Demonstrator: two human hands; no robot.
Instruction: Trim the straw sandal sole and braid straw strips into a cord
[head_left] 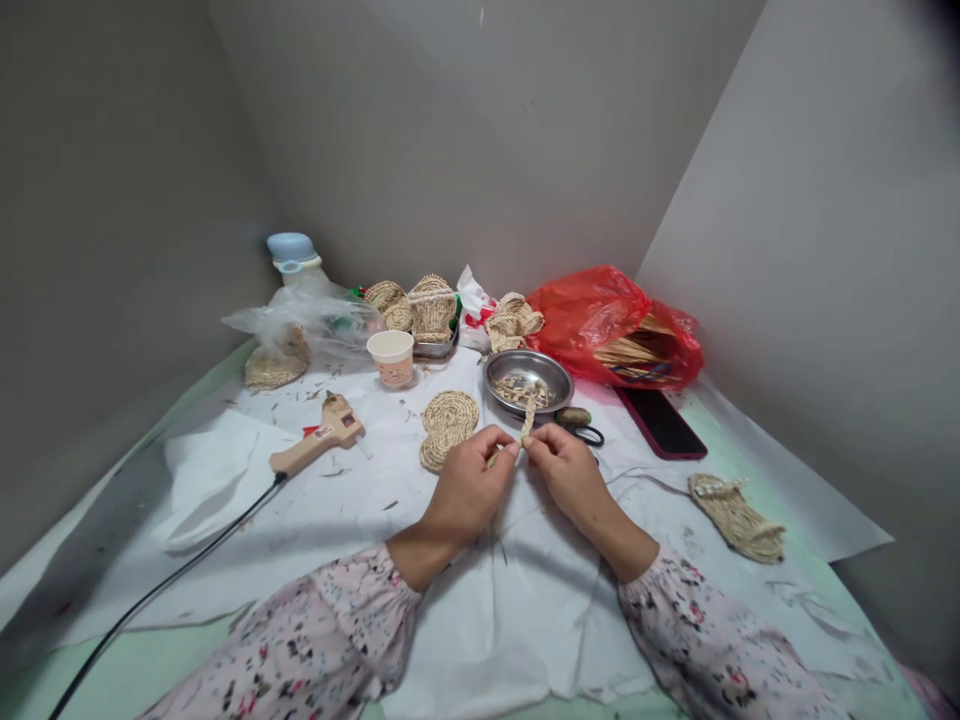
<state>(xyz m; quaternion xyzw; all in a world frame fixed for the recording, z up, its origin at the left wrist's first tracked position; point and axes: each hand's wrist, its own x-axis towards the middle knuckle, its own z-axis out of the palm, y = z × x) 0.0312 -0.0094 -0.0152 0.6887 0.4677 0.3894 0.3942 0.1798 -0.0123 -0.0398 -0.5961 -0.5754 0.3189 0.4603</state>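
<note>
Both hands meet over the middle of the table around a short braided straw cord (529, 412), whose free end points up in front of a metal bowl (564, 380). My left hand (474, 474) pinches the cord's lower end between thumb and forefinger. From the other side, my right hand (564, 467) pinches the same spot, fingertips close to the left ones. Just beyond my left hand lies a coiled straw sole shape (448, 425), flat on the white sheet. Straw scraps (517, 390) lie in the bowl. Dark-handled scissors (589, 435) and a thread spool (574, 416) sit behind my right hand.
A glue gun (319, 440) with a black cable lies left. Behind stand a paper cup (393, 365), a bottle (294, 255) and a clear plastic bag (315, 315). To the right are a red bag (585, 310) of straw, a phone (663, 424) and a woven slipper (735, 520).
</note>
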